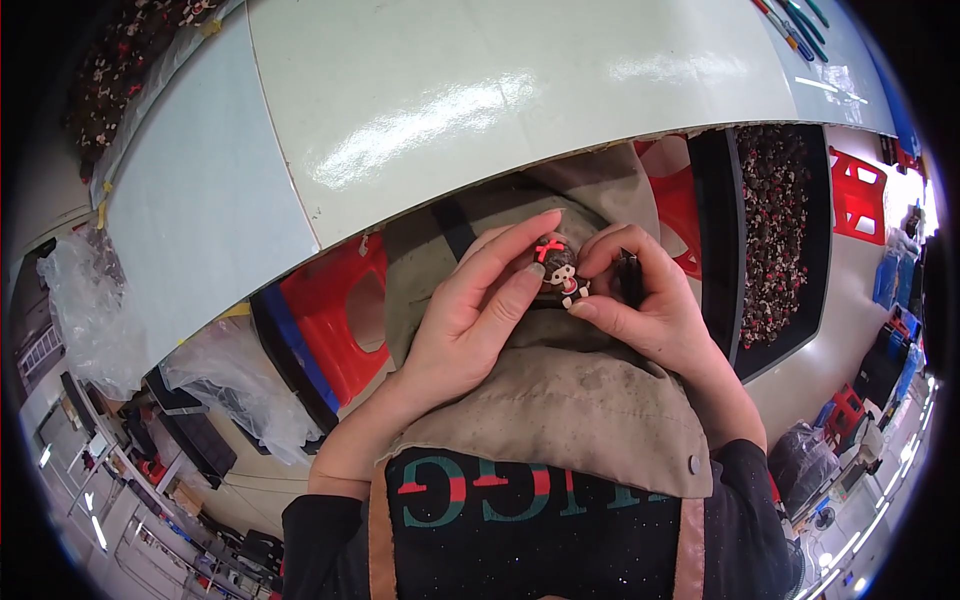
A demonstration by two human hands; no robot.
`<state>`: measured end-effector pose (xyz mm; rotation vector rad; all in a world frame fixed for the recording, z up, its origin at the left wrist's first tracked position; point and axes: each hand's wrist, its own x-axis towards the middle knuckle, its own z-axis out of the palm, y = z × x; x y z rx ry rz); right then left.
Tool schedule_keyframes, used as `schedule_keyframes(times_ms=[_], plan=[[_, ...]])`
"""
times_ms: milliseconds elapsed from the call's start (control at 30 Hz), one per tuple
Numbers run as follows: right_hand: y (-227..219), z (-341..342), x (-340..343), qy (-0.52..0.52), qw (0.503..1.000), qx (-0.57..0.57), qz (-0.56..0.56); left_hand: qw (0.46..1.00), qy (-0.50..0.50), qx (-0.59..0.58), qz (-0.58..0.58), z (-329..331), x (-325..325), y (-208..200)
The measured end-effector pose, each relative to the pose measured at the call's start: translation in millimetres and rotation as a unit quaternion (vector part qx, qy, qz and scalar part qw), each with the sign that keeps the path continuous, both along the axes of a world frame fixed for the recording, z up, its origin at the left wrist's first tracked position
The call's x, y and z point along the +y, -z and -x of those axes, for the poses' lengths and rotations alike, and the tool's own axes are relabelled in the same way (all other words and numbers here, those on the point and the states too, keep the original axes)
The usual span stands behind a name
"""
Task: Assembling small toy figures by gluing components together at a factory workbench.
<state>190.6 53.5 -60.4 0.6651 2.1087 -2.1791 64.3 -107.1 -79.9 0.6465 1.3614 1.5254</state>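
Above my lap, close to the table's near edge, I hold a small figurine [563, 276] with brown hair, a red bow, a pale face and a dark body. My left hand [465, 320] is closed on its left side, thumb and fingers around the head. My right hand [655, 310] pinches its lower right side between thumb and fingertips. Tucked in the curled fingers of that same hand is a small black tool [629, 278]; its kind cannot be made out. Under both hands lies an olive-brown apron [560, 385].
A glossy pale table [560, 70] spans the far side, with several pens or hand tools [795, 30] at its far right. To my right stands a black bin [822, 240] of many small brown, red and white pieces. Red stools [340, 310] and crumpled clear plastic [240, 395] are at left; another pile of pieces [120, 80] lies far left.
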Motion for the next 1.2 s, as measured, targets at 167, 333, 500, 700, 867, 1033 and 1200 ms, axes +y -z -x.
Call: schedule_keyframes(times_ms=[167,333,500,700,867,1033,1200], plan=[[5,1,-1,0.0,0.999,0.035,-0.012,0.999,-0.017,-0.043,-0.013,-2,0,-1],[7,1,-3,0.01,0.999,0.04,0.011,0.998,-0.02,-0.046,-0.027,-2,-1,-1],[7,2,-7,0.051,0.998,0.018,0.022,0.997,-0.026,-0.057,-0.035,-2,-1,1],[10,3,-9,0.05,0.998,0.023,0.004,0.993,-0.017,-0.107,-0.038,-1,-3,-1],[12,3,-9,0.041,0.999,0.026,-0.017,0.989,-0.021,-0.136,-0.044,-1,-1,-2],[17,7,-9,0.005,0.988,0.077,-0.132,0.993,-0.03,-0.109,-0.026,1,-2,3],[17,9,-9,-0.024,0.972,0.113,-0.205,0.999,-0.02,-0.034,-0.01,4,-3,3]])
